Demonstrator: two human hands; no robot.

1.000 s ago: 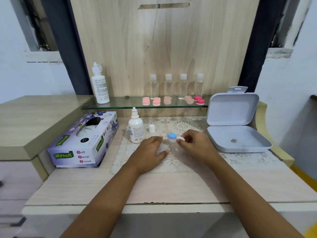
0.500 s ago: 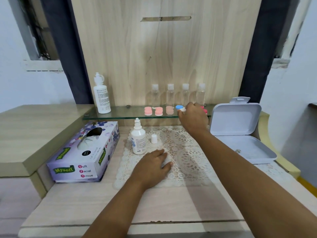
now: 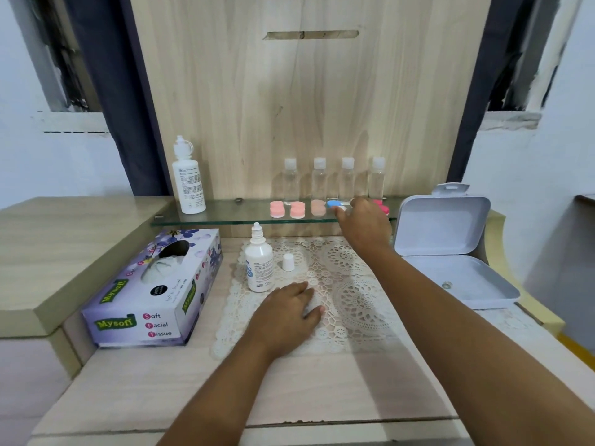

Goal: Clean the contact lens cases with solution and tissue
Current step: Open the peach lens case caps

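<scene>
On the table, far left: a tissue box (image 3: 151, 288) lies with a tissue bunched in its opening.
Glass shelf (image 3: 225, 217), left end: a tall solution bottle (image 3: 188, 178) stands capped.
Table, right of the box: a small solution bottle (image 3: 258, 262) stands uncapped on the lace mat (image 3: 354, 284), with its cap (image 3: 288, 262) just beside it.
Left hand (image 3: 286, 312): it lies flat on the mat with straight fingers and grips nothing.
Shelf row: two pink cases (image 3: 287, 209), a peach case (image 3: 318, 207) and a blue-and-white case (image 3: 335, 205) sit in line before four clear bottles (image 3: 333, 181).
Right hand (image 3: 363, 223): it reaches up to the shelf, fingertips at the blue-and-white case. Whether they pinch it or merely touch it cannot be told. A red case (image 3: 383, 206) shows partly behind the hand.
Far right: a white box (image 3: 450, 252) lies open on the table.
Progress: the blue-and-white case looks closed and is on the shelf with the others, so its turn seems over. Which of the remaining cases are already cleaned cannot be judged. The open bottle and ready tissues suggest more cleaning is still to come.
</scene>
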